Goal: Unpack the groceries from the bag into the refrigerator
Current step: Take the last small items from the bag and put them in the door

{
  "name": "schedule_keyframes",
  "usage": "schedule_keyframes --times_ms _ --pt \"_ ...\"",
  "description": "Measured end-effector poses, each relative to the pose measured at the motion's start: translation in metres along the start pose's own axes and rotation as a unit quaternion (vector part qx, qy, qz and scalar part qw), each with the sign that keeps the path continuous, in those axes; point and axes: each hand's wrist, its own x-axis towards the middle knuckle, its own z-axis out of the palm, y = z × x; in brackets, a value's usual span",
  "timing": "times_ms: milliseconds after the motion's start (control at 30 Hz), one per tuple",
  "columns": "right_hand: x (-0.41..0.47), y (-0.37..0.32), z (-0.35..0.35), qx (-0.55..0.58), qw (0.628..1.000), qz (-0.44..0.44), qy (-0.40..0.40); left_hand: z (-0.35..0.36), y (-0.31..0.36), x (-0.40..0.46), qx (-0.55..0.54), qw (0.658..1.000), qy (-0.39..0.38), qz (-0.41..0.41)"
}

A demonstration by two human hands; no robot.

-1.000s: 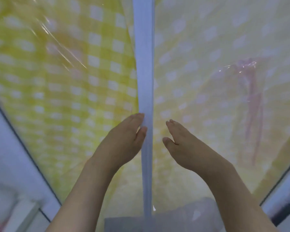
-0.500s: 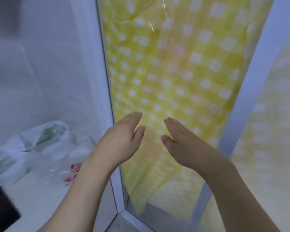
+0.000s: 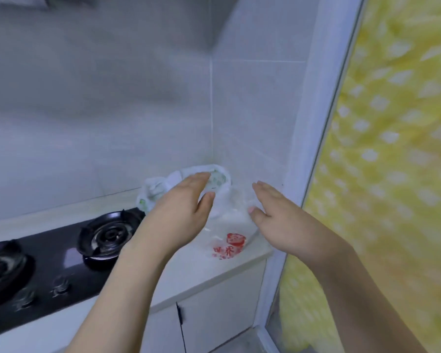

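— So what changed since the earlier frame?
— View swung left: curtain [image 3: 392,174] now at right, stove [image 3: 61,250] in sight.
— Hands?
— Left hand [image 3: 181,212] and right hand [image 3: 275,212] raised, fingers straight, holding nothing, flanking the bag [image 3: 227,240].
— Where's the bag?
— Counter's [image 3: 214,273] back right corner, against the tiles; front edge bare.

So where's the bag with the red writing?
The bag with red writing sits on the counter corner, right of the stove, between both hands.
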Motion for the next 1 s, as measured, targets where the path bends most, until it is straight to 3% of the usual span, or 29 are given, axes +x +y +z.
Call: schedule_keyframes --times_ms 300,767,1000 --pt "0.076 -0.029 0.035 0.003 0.997 -0.058 -0.046 -0.013 -0.069 0.012 0.032 0.997 0.018 -0.072" --pt "0.211 0.034 0.030 0.026 0.996 -0.062 -0.061 0.037 -0.091 0.131 0.040 0.995 0.003 -0.092" --pt "0.287 0.047 0.053 0.042 0.992 -0.074 -0.088 0.071 -0.145 0.172 0.033 0.988 -0.040 -0.148"
